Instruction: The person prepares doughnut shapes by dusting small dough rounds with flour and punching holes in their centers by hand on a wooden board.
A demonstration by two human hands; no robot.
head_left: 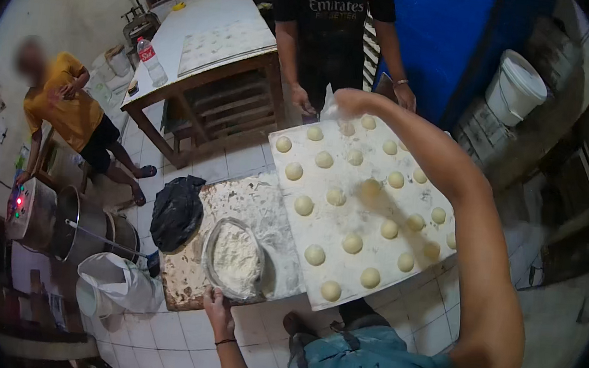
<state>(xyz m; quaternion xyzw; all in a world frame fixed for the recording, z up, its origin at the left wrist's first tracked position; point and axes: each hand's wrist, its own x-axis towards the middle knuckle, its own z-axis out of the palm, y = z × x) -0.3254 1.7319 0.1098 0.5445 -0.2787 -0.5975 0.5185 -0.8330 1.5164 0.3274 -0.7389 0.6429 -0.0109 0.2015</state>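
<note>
My right arm reaches across a large white floured board [293,244] set with rows of round pale dough balls [352,243]. At the board's far edge, my right hand [350,103] is closed on a thin, white, crumpled sheet [329,107]; whether it is cloth or plastic I cannot make out. Below and to the left, my left hand [216,310] rests its stretched fingers at the worn table's [183,273] front edge. Those fingertips lie close to the rim of a round bowl of white flour [236,258]. Flour dusts the tabletop around the bowl.
A co-worker in black [329,45] stands past the board, hands near its far edge. A black plastic bag [177,213] lies left of the bowl. Farther back are a white-topped table [211,23] with a bottle [151,62] and a person in yellow [68,102]. A white bucket [517,88] stands right.
</note>
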